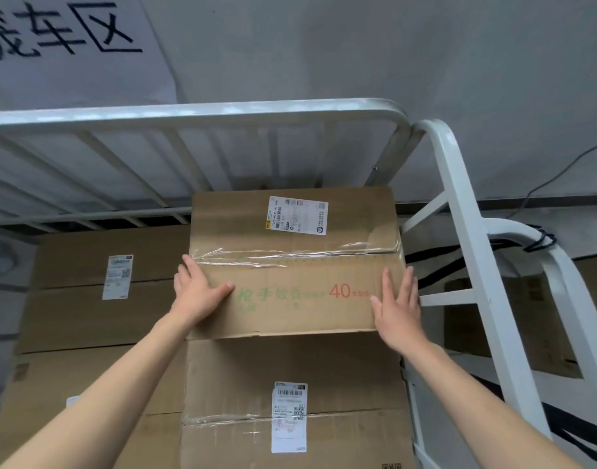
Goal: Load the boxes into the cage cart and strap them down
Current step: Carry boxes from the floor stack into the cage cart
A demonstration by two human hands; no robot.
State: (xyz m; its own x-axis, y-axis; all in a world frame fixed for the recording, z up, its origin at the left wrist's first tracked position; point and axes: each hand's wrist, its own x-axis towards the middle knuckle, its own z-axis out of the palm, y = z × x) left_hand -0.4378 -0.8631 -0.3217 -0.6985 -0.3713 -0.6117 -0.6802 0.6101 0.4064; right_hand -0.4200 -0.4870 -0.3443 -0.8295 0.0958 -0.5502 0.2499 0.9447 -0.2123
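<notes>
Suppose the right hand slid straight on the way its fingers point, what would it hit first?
The right hand lies flat at the top box, near its right edge. Straight ahead comes the clear tape seam. Beyond it is probably the cage cart rail, though depth is unclear.

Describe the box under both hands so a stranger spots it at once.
In the cage cart, find the stack by the right corner post. Its top box has the left hand and right hand flat against it. Only it bears green lettering and a red 40.
</notes>
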